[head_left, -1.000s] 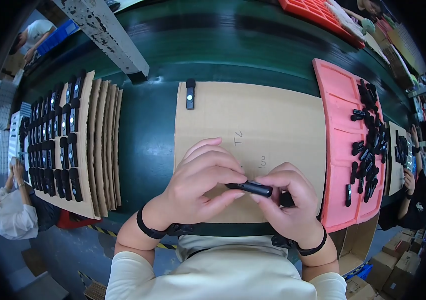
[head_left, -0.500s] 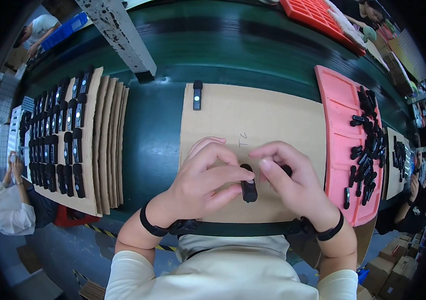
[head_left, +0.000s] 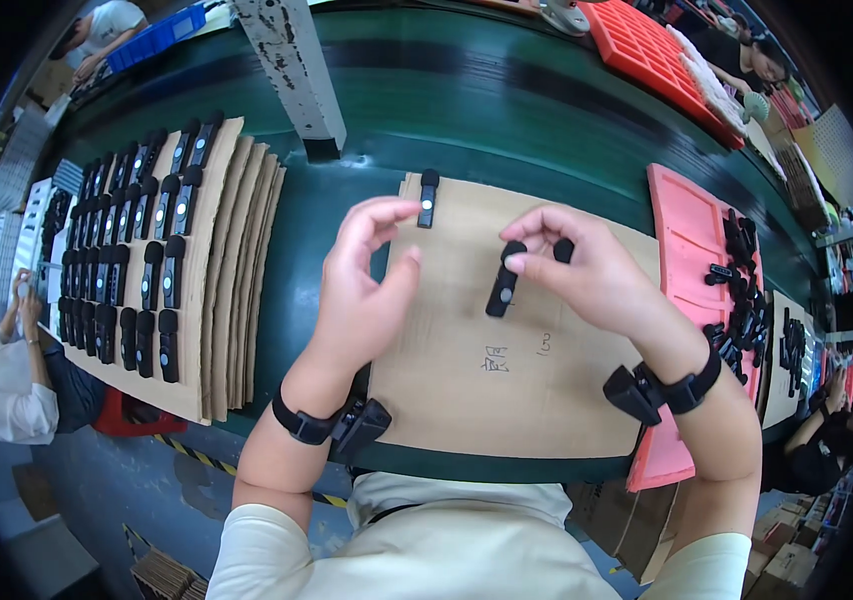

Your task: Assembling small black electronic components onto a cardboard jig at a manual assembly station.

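Note:
My right hand [head_left: 577, 262] grips a small black clip-on microphone [head_left: 503, 287] with a foam tip, between thumb and fingers above the cardboard sheet [head_left: 447, 390]. Behind those fingers shows a second black foam tip [head_left: 564, 250]; the rest of that piece is hidden in the hand. My left hand [head_left: 372, 275] is empty, thumb and fingers apart, over the sheet's left edge. Just beyond its fingertips a lone microphone [head_left: 428, 203] with a pale round button lies upright at the sheet's far left corner.
Left stands a stack of cardboard sheets [head_left: 237, 290], the top one covered with rows of microphones [head_left: 174, 272]. A pink tray [head_left: 682, 240] at right holds a heap of them [head_left: 747, 330]. A metal post [head_left: 297, 80] rises from the green table [head_left: 427, 100]. Co-workers sit around.
My left hand has let go of the microphone and moved away left and farther off. My right hand now holds it, farther from me. The view has shifted slightly.

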Motion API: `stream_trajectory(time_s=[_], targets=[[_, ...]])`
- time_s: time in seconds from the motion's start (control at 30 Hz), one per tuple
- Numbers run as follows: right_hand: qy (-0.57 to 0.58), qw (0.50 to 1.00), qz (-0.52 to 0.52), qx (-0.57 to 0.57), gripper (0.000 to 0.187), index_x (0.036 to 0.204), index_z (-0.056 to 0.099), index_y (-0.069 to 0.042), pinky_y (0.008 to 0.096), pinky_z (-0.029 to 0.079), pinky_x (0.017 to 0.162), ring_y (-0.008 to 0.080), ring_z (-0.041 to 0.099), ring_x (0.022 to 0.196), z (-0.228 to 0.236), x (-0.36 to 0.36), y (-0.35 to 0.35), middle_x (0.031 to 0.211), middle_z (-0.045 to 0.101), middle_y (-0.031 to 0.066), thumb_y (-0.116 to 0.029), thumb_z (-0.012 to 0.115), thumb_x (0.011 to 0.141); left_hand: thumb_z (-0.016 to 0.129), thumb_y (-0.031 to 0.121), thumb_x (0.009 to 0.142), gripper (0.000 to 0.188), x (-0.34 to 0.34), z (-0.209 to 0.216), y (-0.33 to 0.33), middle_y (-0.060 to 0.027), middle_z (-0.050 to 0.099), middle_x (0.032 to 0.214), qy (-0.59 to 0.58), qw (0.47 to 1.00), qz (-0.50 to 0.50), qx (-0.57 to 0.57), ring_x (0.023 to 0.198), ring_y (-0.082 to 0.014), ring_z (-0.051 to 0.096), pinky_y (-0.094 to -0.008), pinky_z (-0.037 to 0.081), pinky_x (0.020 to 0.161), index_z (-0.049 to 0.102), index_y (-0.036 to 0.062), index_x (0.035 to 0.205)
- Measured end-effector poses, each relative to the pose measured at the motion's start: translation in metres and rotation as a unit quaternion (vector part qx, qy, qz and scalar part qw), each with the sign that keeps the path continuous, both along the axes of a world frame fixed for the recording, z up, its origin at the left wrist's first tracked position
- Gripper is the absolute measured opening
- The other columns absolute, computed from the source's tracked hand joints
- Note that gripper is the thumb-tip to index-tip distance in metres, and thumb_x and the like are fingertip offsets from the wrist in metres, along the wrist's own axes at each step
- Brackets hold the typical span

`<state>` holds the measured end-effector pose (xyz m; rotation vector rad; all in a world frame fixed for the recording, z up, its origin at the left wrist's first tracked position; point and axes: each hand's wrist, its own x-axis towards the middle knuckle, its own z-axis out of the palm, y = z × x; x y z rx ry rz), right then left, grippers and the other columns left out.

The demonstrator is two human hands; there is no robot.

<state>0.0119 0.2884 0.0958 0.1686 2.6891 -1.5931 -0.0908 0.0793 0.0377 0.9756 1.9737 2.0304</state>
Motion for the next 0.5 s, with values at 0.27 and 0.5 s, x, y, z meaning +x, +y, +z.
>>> stream_trajectory(time_s=[0.27, 0.5], targets=[[-0.022, 0.99, -0.04, 0.132, 0.025, 0.104, 0.064, 0.003, 0.0243, 0.047, 0.075, 0.011, 0.059, 0.081, -0.013, -0.068, 0.007, 0.084, 0.064, 0.0025, -0.013, 0.071, 0.085, 0.061, 0.003, 0.087, 0.044, -0.028, -0.034, 0.004, -0.0156, 0.055, 0.123, -0.192, 0.98, 0.025, -0.04, 0.108, -0.0183, 0.058, -0.0307, 0.047, 0.093, 0.047, -0.0021, 0.128], [-0.097, 0.986, -0.058, 0.125, 0.025, 0.103, 0.064, 0.003, 0.0269, 0.048, 0.074, 0.0121, 0.059, 0.078, -0.022, -0.099, 0.01, 0.084, 0.065, 0.0044, -0.016, 0.069, 0.088, 0.065, 0.006, 0.086, 0.038, -0.041, -0.044, -0.003, -0.0096, 0.061, 0.1, -0.081, 0.981, 0.031, -0.173, 0.079, -0.0118, 0.057, -0.0269, 0.049, 0.07, 0.049, -0.0024, 0.119]])
